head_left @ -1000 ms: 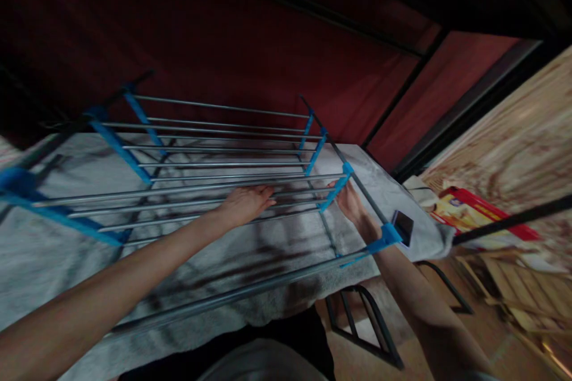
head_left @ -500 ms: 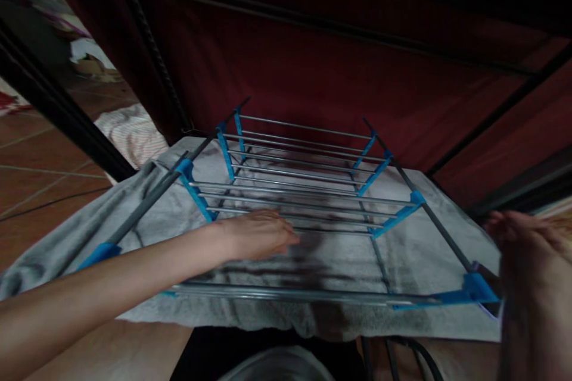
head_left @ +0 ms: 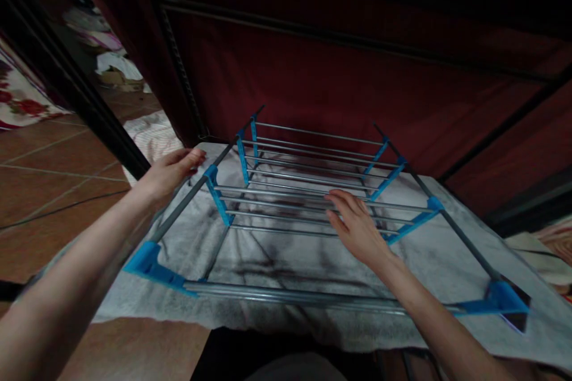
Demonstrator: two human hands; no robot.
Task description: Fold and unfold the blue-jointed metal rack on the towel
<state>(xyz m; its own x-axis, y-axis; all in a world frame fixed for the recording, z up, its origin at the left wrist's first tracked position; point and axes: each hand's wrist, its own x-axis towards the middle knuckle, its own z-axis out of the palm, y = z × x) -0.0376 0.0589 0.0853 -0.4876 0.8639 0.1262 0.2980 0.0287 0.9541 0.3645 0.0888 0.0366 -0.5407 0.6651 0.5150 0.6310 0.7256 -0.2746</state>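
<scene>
A rack of grey metal tubes (head_left: 295,294) with blue plastic brackets (head_left: 154,268) lies on a grey cloth (head_left: 268,256). My left hand (head_left: 176,169) is over the cloth's far left edge, just left of the rack's left side pole, fingers loosely bent and apart, with nothing visible in it. Above the right part of the middle tubes is my right hand (head_left: 355,223), its thumb apart from the fingers and nothing in it; whether it touches a tube is unclear. A dark flat object (head_left: 516,318) lies partly hidden under the near right bracket.
Behind the rack hangs a dark red panel (head_left: 313,77) with dark metal bars. A striped cloth (head_left: 152,134) lies on the tiled floor (head_left: 67,172) at the left. Farther back are a cardboard box (head_left: 111,77) and piled fabrics. More cloth shows at the right edge.
My left hand has moved from over the middle tubes to the rack's far left. My right hand has come in from the right edge to over the tubes. The view has shifted slightly.
</scene>
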